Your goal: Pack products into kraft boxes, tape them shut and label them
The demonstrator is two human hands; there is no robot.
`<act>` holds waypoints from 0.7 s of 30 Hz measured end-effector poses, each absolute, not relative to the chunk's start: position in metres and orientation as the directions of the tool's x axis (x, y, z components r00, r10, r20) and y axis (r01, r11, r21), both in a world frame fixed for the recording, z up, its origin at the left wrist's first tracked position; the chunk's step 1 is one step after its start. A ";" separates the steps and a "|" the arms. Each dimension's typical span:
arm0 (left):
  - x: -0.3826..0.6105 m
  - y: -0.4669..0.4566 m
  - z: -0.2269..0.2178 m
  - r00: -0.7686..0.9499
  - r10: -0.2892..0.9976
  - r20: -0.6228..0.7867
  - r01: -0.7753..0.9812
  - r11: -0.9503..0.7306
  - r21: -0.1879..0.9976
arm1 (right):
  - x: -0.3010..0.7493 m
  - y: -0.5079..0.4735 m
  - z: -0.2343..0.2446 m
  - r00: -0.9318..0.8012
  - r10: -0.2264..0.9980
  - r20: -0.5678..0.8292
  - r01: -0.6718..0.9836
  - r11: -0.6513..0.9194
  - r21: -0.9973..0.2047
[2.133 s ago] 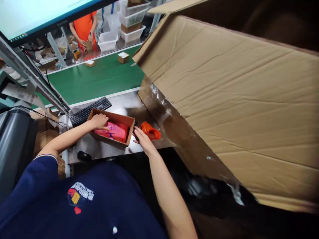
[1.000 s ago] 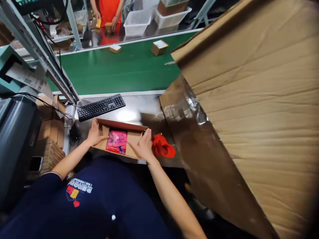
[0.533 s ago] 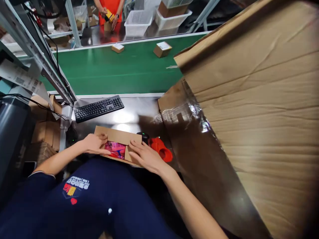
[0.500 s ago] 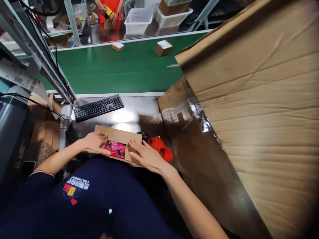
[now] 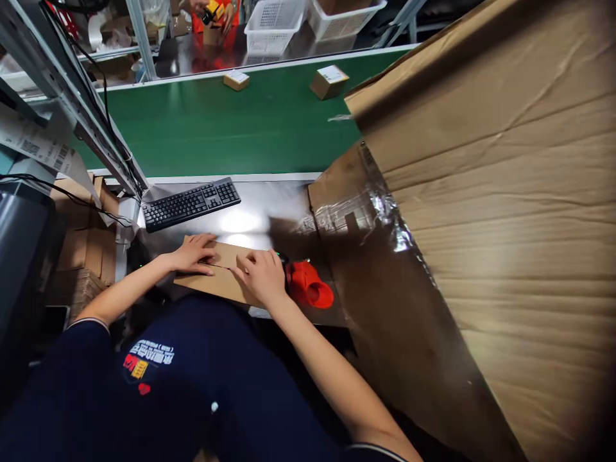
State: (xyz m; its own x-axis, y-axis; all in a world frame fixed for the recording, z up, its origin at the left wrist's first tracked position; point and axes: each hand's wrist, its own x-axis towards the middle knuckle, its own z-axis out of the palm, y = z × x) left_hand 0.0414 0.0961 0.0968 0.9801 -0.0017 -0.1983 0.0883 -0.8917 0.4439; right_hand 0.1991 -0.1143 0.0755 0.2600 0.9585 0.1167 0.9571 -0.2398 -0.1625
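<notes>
Black keyboard [image 5: 191, 205], green belt [image 5: 226, 138], white basket [image 5: 267, 43]

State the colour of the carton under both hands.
The carton is plain light brown; best seen in the head view, the only one.

Glare whitens the tabletop [image 5: 276, 204]; the view's right edge is dark, blurred.

Your bench [image 5: 260, 204] has a shiny grey top. On it, a black keyboard [image 5: 191, 204] lies slanted at the far left; nearer you rests a cardboard box [image 5: 212, 287], flaps folded down, with a hollow orange-red object [image 5: 308, 284] just beside its right end.
</notes>
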 end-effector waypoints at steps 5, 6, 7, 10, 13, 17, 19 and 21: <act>0.024 0.091 0.082 0.991 0.008 -0.137 0.060 -0.922 0.382 | 0.189 -0.127 0.047 0.016 0.987 0.159 0.975 0.020 -0.222; 0.023 0.091 0.083 0.991 0.006 -0.130 0.055 -0.923 0.380 | 0.186 -0.129 0.046 -0.013 0.992 0.128 0.974 0.042 -0.221; 0.024 0.090 0.084 0.992 0.004 -0.129 0.054 -0.921 0.385 | 0.183 -0.130 0.045 -0.029 0.995 0.100 0.975 0.050 -0.218; 0.035 0.085 0.090 0.986 0.043 -0.160 0.102 -0.917 0.387 | 0.183 -0.131 0.047 -0.053 0.997 0.058 0.975 0.064 -0.211; 0.047 0.076 0.092 0.965 0.164 -0.203 0.219 -0.932 0.289 | 0.187 -0.130 0.047 -0.070 0.995 0.071 0.973 0.084 -0.216; 0.048 0.065 0.085 0.955 0.220 -0.200 0.269 -0.924 0.272 | 0.189 -0.134 0.041 -0.105 0.986 0.128 0.969 0.130 -0.209; 0.043 0.061 0.080 0.958 0.234 -0.164 0.274 -0.916 0.293 | 0.188 -0.137 0.037 -0.116 0.982 0.149 0.964 0.147 -0.220; 0.037 0.053 0.077 0.960 0.249 -0.126 0.276 -0.915 0.294 | 0.187 -0.139 0.035 -0.102 0.983 0.150 0.960 0.137 -0.245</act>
State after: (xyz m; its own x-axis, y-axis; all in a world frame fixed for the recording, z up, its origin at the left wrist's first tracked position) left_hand 0.0366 0.0534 0.0775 0.9603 0.2492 -0.1255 0.2759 -0.9151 0.2939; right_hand 0.1869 -0.1386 0.0345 -0.1016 0.9835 0.1499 0.9597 0.1366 -0.2455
